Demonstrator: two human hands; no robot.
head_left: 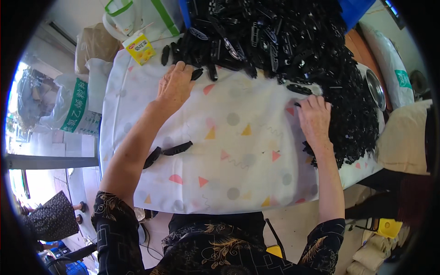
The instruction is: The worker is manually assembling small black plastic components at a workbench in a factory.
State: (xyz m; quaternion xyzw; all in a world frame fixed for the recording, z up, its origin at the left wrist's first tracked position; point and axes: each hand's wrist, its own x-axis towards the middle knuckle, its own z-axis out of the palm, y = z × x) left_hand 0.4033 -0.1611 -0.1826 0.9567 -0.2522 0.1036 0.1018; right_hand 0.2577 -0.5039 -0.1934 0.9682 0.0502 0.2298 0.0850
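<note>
My left hand point(175, 85) is at the far left part of the table, its fingers closed round a long black plastic piece point(197, 74) whose end sticks out to the right. At the edge of the small-part heap point(353, 128), my right hand point(315, 118) pinches a small black part point(297, 105) at its fingertips. Just beyond that hand lies a single long black piece point(299, 89). A big pile of similar long black pieces point(256, 36) spreads across the far side. Two more, one a dark curved piece point(178, 149), lie beside my left forearm.
A patterned white tablecloth point(229, 178) covers the table. A yellow carton point(139, 48) stands at the far left, near a white and green bag point(158, 18). A round metal dish point(375, 89) sits at the right edge. Plastic sacks point(73, 103) stand off to the left.
</note>
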